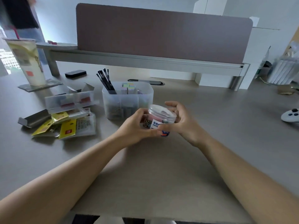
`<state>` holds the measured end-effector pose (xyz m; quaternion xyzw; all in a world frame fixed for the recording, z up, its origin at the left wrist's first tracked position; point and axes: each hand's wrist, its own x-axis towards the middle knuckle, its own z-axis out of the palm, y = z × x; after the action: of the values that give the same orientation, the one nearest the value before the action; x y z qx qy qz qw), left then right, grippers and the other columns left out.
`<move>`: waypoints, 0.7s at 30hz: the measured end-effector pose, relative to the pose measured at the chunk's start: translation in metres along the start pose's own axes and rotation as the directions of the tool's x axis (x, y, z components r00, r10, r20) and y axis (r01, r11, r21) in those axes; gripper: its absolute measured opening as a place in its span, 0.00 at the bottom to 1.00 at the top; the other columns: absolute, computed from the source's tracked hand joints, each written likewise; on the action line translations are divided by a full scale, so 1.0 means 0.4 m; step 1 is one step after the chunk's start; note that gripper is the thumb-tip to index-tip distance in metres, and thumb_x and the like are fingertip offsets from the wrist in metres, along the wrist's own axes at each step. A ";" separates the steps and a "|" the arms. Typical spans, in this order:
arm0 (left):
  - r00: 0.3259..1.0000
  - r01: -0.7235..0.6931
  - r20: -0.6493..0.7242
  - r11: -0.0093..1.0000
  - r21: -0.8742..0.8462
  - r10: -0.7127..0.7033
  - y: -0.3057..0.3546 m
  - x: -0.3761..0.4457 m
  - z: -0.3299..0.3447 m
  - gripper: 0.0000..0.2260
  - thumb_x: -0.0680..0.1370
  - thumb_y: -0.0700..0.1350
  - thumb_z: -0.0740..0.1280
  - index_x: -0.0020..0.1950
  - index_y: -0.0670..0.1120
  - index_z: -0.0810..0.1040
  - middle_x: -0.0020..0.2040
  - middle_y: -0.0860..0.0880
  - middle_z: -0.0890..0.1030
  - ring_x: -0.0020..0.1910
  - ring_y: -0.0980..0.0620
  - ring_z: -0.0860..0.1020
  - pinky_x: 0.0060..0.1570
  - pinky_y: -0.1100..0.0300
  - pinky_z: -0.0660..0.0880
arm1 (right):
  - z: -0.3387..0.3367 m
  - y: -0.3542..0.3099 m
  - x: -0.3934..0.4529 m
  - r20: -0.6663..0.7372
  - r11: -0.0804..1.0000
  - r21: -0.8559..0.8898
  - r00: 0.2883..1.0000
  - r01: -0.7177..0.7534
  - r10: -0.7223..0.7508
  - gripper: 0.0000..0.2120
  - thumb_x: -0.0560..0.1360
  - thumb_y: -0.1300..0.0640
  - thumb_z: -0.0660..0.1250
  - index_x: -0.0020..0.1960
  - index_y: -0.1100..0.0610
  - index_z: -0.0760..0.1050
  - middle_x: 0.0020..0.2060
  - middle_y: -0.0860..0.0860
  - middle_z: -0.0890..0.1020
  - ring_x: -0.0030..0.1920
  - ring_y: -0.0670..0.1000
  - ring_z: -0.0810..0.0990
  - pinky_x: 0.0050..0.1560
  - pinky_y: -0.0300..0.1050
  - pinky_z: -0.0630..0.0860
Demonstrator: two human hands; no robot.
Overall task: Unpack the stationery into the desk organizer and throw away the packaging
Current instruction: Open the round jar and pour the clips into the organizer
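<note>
A small clear plastic jar (pixel 159 119) with a lid and a white-and-blue label is held above the desk, tilted toward me, with coloured clips inside. My left hand (pixel 136 126) grips its left side and bottom. My right hand (pixel 179 121) curls round its right side near the lid. Just behind stands the translucent desk organizer (pixel 145 94), holding black pens (pixel 106 80), pastel sticky notes and small items. Left of it lies a heap of opened packaging (pixel 68 125) with yellow cards, under a clear plastic case (pixel 71 101).
A tall paper drink cup (pixel 27 62) stands on a coaster at the far left. A black eraser-like block (pixel 75 73) lies by the divider leg. A white controller (pixel 290 116) sits at the right edge. A white bin (pixel 281 71) is at the far right.
</note>
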<state>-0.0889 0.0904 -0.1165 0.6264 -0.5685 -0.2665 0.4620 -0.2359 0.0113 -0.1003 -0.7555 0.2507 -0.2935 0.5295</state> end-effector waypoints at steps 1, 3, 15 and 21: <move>1.000 -0.005 -0.010 1.000 0.030 0.005 -0.005 -0.003 -0.008 0.32 0.54 0.54 0.77 0.53 0.52 0.68 0.47 0.54 0.78 0.51 0.51 0.79 0.55 0.51 0.76 | 0.008 -0.003 0.004 0.008 1.000 -0.011 1.000 -0.008 0.009 0.33 0.61 0.56 0.75 0.60 0.47 0.61 0.54 0.49 0.73 0.55 0.50 0.76 0.55 0.45 0.75; 0.999 -0.030 -0.035 0.994 0.103 0.033 -0.013 -0.007 -0.022 0.29 0.59 0.48 0.78 0.53 0.52 0.67 0.45 0.57 0.76 0.47 0.54 0.77 0.53 0.54 0.76 | 0.027 -0.013 0.013 0.015 0.994 -0.103 1.000 -0.021 0.023 0.35 0.60 0.46 0.71 0.63 0.48 0.62 0.51 0.45 0.73 0.55 0.48 0.75 0.56 0.44 0.74; 0.996 -0.090 -0.018 0.995 -0.039 0.090 -0.030 -0.012 -0.063 0.28 0.49 0.55 0.74 0.46 0.57 0.73 0.42 0.55 0.79 0.41 0.55 0.79 0.47 0.55 0.77 | 0.065 -0.027 0.017 -0.034 0.982 -0.186 0.999 0.029 -0.036 0.32 0.61 0.51 0.75 0.63 0.55 0.70 0.52 0.46 0.76 0.54 0.43 0.75 0.53 0.33 0.72; 0.992 -0.120 -0.042 0.990 -0.078 0.117 -0.026 -0.008 -0.056 0.27 0.48 0.54 0.75 0.45 0.56 0.73 0.42 0.52 0.80 0.42 0.52 0.79 0.48 0.54 0.77 | 0.056 -0.035 0.013 -0.026 0.988 -0.134 0.997 0.072 -0.077 0.34 0.56 0.52 0.71 0.61 0.55 0.71 0.47 0.39 0.76 0.46 0.32 0.76 0.48 0.22 0.70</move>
<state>-0.0653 0.0991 -0.1166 0.5775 -0.5847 -0.2492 0.5123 -0.2156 0.0267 -0.0922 -0.7933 0.2495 -0.3074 0.4625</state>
